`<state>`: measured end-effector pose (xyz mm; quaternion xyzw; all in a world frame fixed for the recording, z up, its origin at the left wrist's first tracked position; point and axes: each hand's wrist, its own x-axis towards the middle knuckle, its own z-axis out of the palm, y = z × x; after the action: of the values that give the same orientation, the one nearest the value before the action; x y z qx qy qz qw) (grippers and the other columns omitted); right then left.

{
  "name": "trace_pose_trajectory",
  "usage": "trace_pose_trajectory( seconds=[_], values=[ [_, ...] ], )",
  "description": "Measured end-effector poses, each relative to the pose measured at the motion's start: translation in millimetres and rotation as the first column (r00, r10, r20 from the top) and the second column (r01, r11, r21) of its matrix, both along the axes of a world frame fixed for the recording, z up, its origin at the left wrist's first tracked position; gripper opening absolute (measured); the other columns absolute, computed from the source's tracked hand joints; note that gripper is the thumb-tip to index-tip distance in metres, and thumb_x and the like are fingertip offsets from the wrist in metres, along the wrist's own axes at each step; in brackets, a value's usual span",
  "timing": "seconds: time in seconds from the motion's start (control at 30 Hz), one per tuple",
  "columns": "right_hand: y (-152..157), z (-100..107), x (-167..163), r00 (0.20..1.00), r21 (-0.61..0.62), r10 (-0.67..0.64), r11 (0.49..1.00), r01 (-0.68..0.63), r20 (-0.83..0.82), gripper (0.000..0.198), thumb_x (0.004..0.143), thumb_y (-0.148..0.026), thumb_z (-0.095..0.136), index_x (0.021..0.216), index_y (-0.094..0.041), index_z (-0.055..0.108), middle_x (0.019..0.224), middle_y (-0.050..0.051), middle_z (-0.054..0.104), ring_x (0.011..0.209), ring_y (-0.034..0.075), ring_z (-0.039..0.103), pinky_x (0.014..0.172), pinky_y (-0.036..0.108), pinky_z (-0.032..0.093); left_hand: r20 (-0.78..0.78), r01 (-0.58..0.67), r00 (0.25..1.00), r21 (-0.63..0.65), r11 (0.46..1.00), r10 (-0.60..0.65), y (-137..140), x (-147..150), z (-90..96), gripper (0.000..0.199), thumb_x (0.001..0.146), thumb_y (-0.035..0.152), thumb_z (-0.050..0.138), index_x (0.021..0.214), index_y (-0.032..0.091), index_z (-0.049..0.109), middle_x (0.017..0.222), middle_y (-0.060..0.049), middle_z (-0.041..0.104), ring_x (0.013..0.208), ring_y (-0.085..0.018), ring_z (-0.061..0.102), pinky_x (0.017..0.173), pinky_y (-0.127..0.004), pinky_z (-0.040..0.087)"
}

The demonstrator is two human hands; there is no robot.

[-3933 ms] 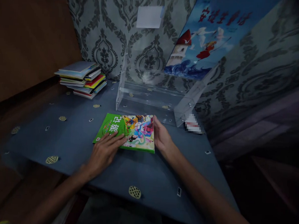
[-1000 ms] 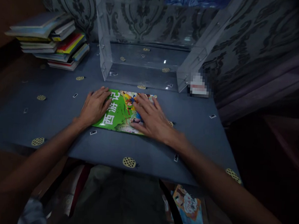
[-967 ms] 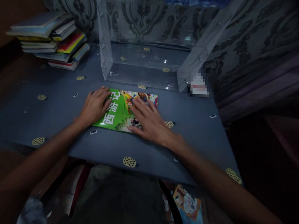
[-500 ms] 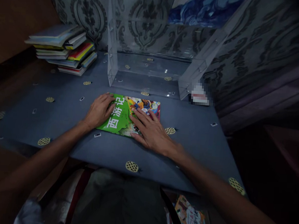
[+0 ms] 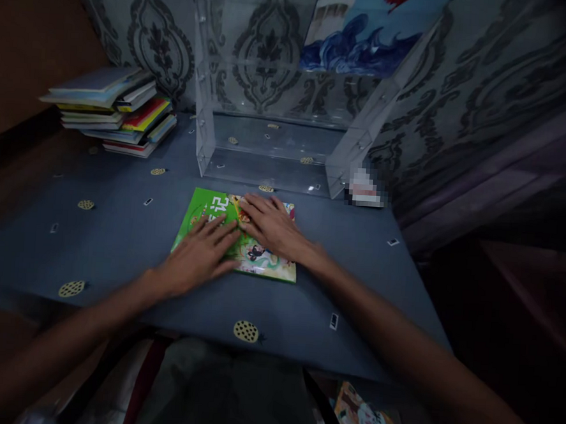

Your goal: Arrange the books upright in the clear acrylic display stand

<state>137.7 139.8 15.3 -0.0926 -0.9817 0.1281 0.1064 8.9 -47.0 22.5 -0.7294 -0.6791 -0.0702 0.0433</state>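
Note:
A thin green book [image 5: 261,262] with white lettering and a colourful picture on its cover lies flat on the patterned tablecloth. My left hand [image 5: 201,255] rests palm down over the book's left and near part, fingers stretched out, hiding some of the lettering. Palm down on the far right part of the cover, my right hand [image 5: 272,227] has its fingers extended. Neither hand grips anything. Just beyond the book stands a clear acrylic shelf [image 5: 266,172] on the table.
A stack of books [image 5: 116,109] stands at the back left of the table [image 5: 113,240]. A blurred-out object [image 5: 365,188] sits by the shelf's right side. Another picture book [image 5: 364,418] shows below the table's front edge. Patterned wallpaper [image 5: 269,45] is behind the shelf.
My left hand slid from the book's left edge nearer and to the right across the cover. My right hand moved farther up the cover, uncovering its near right part. The view shifted slightly.

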Motion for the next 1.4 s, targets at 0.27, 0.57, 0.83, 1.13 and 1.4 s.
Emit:
trace_pose_trajectory(
  seconds=[0.27, 0.57, 0.83, 1.13, 1.4],
  values=[
    [14, -3, -1, 0.995, -0.04, -0.093, 0.995, 0.093, -0.021, 0.046, 0.104, -0.035, 0.046, 0.145, -0.016, 0.056, 0.136, 0.017, 0.063, 0.124, 0.032, 0.057, 0.105, 0.051, 0.045, -0.055, 0.111, 0.992, -0.038, 0.993, -0.113, -12, 8, -3.7, 0.049, 0.104, 0.043, 0.047, 0.151, 0.027, 0.047, 0.159, -0.01, 0.047, 0.151, -0.031, 0.037, 0.121, -0.056, 0.032],
    [-29, -7, 94, 0.958, -0.019, -0.26, 0.965, 0.26, -0.118, 0.039, 0.103, -0.037, 0.043, 0.129, -0.017, 0.064, 0.096, 0.012, 0.066, 0.084, 0.028, 0.064, 0.075, 0.043, 0.057, 0.108, 0.082, 0.991, -0.06, 0.995, -0.076, -26, -49, 2.9, 0.045, 0.103, 0.027, 0.048, 0.145, 0.043, 0.054, 0.157, -0.003, 0.051, 0.149, -0.029, 0.042, 0.119, -0.058, 0.037],
    [-42, 13, 93, 0.963, -0.009, -0.237, 0.971, 0.238, -0.132, 0.03, 0.103, -0.028, 0.044, 0.101, -0.019, 0.072, 0.093, 0.012, 0.07, 0.085, 0.026, 0.068, 0.074, 0.043, 0.061, 0.236, -0.013, 0.972, -0.021, 1.0, 0.017, 3, -45, 16.7, 0.039, 0.103, 0.03, 0.037, 0.121, 0.026, 0.071, 0.135, -0.01, 0.067, 0.128, -0.029, 0.06, 0.106, -0.051, 0.051],
    [-14, 12, -20, 0.993, 0.012, -0.119, 0.993, 0.119, -0.019, 0.047, 0.1, -0.02, 0.048, 0.142, 0.002, 0.053, 0.153, 0.026, 0.049, 0.146, 0.033, 0.044, 0.124, 0.05, 0.035, 0.104, -0.208, 0.974, 0.064, 0.976, 0.2, 67, -33, -3.2, 0.045, 0.101, 0.025, 0.038, 0.142, 0.011, 0.05, 0.151, -0.022, 0.051, 0.142, -0.035, 0.047, 0.111, -0.057, 0.043],
    [46, -22, 6, 0.948, -0.193, -0.279, 0.949, 0.248, -0.154, 0.047, 0.1, -0.025, 0.045, 0.143, -0.011, 0.058, 0.149, 0.018, 0.058, 0.143, 0.028, 0.05, 0.121, 0.051, 0.038, 0.099, -0.231, 0.969, 0.059, 0.971, 0.224, 70, -37, -15.9, 0.047, 0.106, 0.031, 0.03, 0.14, 0.011, 0.053, 0.157, -0.021, 0.047, 0.149, -0.032, 0.04, 0.113, -0.055, 0.041]
  ],
)
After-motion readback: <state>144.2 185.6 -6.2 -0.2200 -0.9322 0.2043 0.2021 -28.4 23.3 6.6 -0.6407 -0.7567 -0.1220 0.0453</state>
